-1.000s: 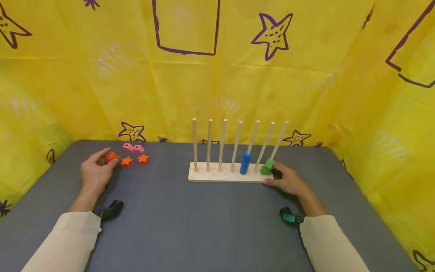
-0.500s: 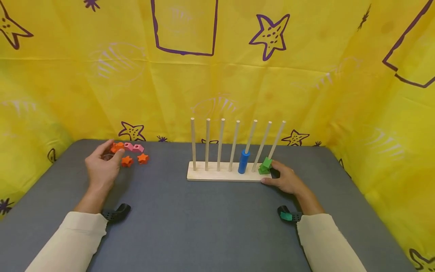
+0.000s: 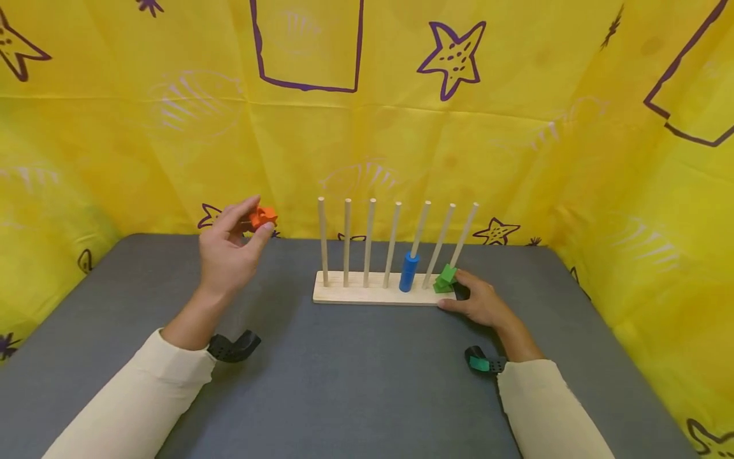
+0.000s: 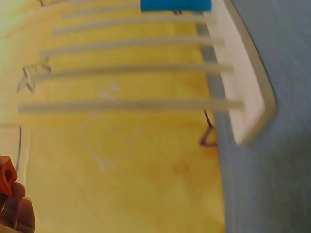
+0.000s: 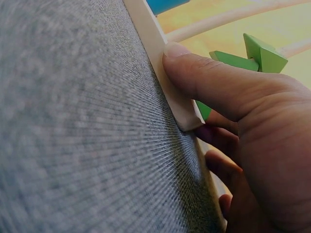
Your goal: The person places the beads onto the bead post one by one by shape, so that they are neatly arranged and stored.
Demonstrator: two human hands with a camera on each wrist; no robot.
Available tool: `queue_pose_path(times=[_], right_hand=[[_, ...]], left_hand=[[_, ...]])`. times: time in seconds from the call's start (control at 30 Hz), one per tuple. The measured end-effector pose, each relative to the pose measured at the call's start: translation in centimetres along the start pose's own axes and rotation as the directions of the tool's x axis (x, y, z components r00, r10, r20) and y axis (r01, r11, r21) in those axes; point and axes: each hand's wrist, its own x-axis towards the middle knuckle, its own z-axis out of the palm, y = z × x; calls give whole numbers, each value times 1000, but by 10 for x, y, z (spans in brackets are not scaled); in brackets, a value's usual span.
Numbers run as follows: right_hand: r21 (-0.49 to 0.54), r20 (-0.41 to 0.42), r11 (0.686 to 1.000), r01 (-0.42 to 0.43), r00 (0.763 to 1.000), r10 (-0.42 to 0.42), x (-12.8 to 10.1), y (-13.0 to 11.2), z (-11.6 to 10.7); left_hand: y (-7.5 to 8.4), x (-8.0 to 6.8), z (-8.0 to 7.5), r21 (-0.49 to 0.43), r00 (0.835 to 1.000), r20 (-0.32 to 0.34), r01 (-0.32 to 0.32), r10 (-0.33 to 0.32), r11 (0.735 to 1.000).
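Observation:
My left hand [image 3: 226, 258] is raised over the left of the table and pinches an orange star-shaped bead [image 3: 264, 217] between thumb and fingers. In the left wrist view a hole shows in this orange bead [image 4: 7, 174]. To its right stands a wooden peg board [image 3: 355, 294] with several upright pegs. My right hand [image 3: 486, 305] grips the board's right end, the thumb on the front edge. Green triangular beads [image 3: 445, 279] sit on the rightmost peg, beside the right fingers. A blue cylinder stack [image 3: 409, 272] is on the third peg from the right.
The dark grey tabletop [image 3: 355, 376] extends round the board. Behind it hangs a yellow cloth [image 3: 321, 140] with starfish drawings, which also closes in the sides. My left hand and forearm hide part of the table's left side.
My left hand has picked up the orange star bead from the table, lifted it and carried it right toward the pegs. My right hand keeps its hold on the board.

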Motion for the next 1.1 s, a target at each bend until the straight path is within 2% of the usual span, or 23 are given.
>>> queue_pose_path(times=[0.07,0.3,0.53,0.67,0.8,0.93,1.1], right_hand=[[-2,3,1000,-6,1000,6,0,-1,-1],[3,15,1000,-22,1000,22,-1,-1,-1],[-6,15,1000,-18,1000,18,-1,-2,-1],[-11,17,1000,-29,999,29,-1,-2,-1],[-19,16,999,-34,999,34,-1,-2,-1],[-21,15,999,-26,1000,27,0,-1,0],[-25,11,1000,-9,1000,9,0,0,-1]], left_hand=[[7,3,9,-21,999,26,-24,24,999],[23,15,30,-67,993,120,2,6,998],[43,31,56,-125,980,184,-58,81,990],[52,41,76,-153,971,223,-50,84,987],[54,46,92,-133,966,256,-11,45,991],[49,49,104,-117,965,264,32,0,993],[44,51,116,-102,961,277,45,-15,994]])
